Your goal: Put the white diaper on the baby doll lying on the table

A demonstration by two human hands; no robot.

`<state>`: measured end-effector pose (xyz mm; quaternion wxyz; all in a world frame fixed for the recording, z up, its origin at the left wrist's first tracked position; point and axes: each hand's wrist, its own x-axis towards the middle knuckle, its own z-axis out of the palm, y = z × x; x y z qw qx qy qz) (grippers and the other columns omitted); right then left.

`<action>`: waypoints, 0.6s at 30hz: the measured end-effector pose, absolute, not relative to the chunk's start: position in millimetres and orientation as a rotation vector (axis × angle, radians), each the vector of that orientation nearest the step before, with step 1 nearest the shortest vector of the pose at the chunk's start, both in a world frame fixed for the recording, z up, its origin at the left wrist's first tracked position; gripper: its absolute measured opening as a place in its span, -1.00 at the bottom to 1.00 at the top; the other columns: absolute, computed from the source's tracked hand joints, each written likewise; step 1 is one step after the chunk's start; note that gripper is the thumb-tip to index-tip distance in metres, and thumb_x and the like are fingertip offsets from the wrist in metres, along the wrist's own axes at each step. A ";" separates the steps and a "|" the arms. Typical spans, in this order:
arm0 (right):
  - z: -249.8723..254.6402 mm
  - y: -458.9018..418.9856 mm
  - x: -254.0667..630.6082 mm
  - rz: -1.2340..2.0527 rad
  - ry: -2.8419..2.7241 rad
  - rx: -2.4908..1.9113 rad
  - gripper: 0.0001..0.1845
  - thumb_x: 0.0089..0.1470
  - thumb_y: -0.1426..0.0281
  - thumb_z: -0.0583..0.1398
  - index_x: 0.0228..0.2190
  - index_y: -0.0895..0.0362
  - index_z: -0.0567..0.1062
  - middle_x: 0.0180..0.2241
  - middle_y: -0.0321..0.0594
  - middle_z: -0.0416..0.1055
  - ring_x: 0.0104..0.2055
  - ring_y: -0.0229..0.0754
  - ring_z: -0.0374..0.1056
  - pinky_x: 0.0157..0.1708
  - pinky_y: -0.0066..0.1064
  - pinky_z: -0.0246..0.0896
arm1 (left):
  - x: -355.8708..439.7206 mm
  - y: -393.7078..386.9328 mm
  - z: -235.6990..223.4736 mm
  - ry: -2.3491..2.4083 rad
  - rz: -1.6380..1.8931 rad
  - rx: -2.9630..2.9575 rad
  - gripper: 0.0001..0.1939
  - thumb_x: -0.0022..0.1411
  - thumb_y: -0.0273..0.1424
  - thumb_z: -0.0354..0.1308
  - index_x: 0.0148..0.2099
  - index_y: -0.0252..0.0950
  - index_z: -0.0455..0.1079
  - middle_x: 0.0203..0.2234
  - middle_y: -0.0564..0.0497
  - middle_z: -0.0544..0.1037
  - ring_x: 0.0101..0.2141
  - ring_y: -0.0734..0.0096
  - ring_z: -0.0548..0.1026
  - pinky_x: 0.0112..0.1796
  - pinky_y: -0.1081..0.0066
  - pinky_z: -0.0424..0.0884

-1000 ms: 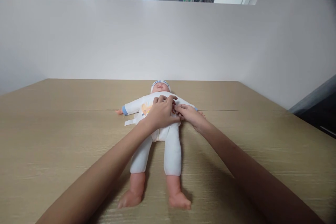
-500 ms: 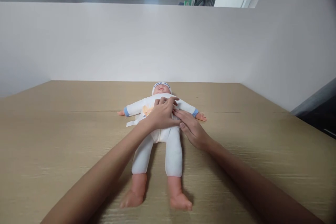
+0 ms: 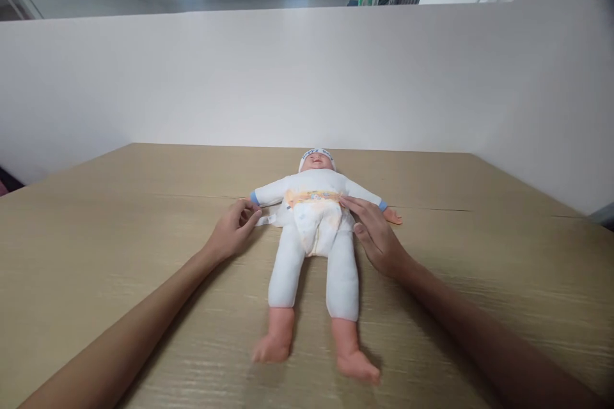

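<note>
A baby doll (image 3: 314,179) in a white suit and printed cap lies on its back, feet toward me. Around its hips and belly is a white diaper (image 3: 314,223) with an orange printed waistband. On the left a diaper tab (image 3: 267,220) sticks out, unfastened. At that tab, my left hand (image 3: 236,228) has its fingers curled and closed around the tab's outer end; the contact is partly hidden. My right hand (image 3: 377,236) lies with fingers stretched out, their tips on the right end of the waistband.
The doll rests on a wide wood-coloured table (image 3: 167,332). A pale partition wall (image 3: 307,77) stands behind the table's far edge and along the right side.
My left hand has left the middle of the diaper and moved left to the loose tab, uncovering the waistband. The right hand stays at the right side. The view has turned slightly left.
</note>
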<state>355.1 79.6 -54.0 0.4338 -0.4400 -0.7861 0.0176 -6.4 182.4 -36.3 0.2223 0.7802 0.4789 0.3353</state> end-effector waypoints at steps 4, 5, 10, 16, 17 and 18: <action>-35.4 84.3 347.1 0.018 -1.972 -1.118 -0.46 0.51 0.17 0.06 0.41 -0.08 0.31 0.40 -0.11 0.34 0.45 0.13 0.21 0.46 0.09 0.09 | -5.0 184.4 -42.4 1.413 0.769 2.373 -0.62 0.46 0.00 0.05 -0.06 -0.19 0.45 -0.12 -0.09 0.63 -0.09 0.06 0.51 0.02 0.09 0.33; -26.4 88.7 343.5 0.032 -1.971 -1.134 -0.47 0.49 0.15 0.09 0.39 -0.08 0.34 0.39 -0.12 0.36 0.44 0.13 0.22 0.45 0.07 0.09 | -2.5 184.7 -43.0 1.432 0.743 2.413 -0.62 0.45 -0.01 0.06 -0.05 -0.19 0.46 -0.11 -0.09 0.63 -0.04 0.01 0.51 0.05 0.06 0.30; 25.8 131.9 310.5 0.354 -2.036 -1.242 -0.43 0.42 0.06 0.19 0.34 -0.04 0.41 0.35 -0.09 0.42 0.42 0.17 0.26 0.39 0.03 0.15 | 3.6 188.2 -46.8 1.508 0.702 2.288 -0.67 0.29 -0.03 0.22 -0.14 -0.18 0.47 -0.12 -0.06 0.63 0.01 -0.04 0.51 0.11 0.02 0.23; 52.4 185.7 266.8 0.539 -2.242 -1.412 -0.48 0.12 0.25 0.44 0.11 0.01 0.62 0.02 -0.12 0.65 0.00 0.08 0.55 -0.03 -0.23 0.35 | -0.9 194.4 -48.1 1.497 0.741 2.121 -0.56 0.29 0.07 0.17 -0.14 -0.20 0.54 -0.41 0.05 0.53 -0.23 0.11 0.50 0.01 0.13 0.27; 51.6 190.7 263.0 0.548 -2.232 -1.420 -0.51 0.09 0.29 0.45 0.07 0.00 0.63 -0.04 -0.16 0.66 -0.10 0.01 0.56 -0.10 -0.27 0.34 | -1.6 194.8 -47.9 1.475 0.762 2.077 -0.54 0.31 0.08 0.15 -0.13 -0.20 0.55 -0.44 0.06 0.50 -0.27 0.15 0.48 -0.05 0.17 0.28; 49.9 194.5 260.3 0.556 -2.219 -1.417 -0.55 0.09 0.34 0.43 0.05 0.00 0.64 -0.08 -0.20 0.67 -0.16 -0.04 0.55 -0.15 -0.30 0.32 | -2.3 195.0 -47.7 1.438 0.794 2.030 -0.54 0.32 0.08 0.13 -0.12 -0.20 0.56 -0.45 0.07 0.48 -0.30 0.18 0.45 -0.12 0.22 0.28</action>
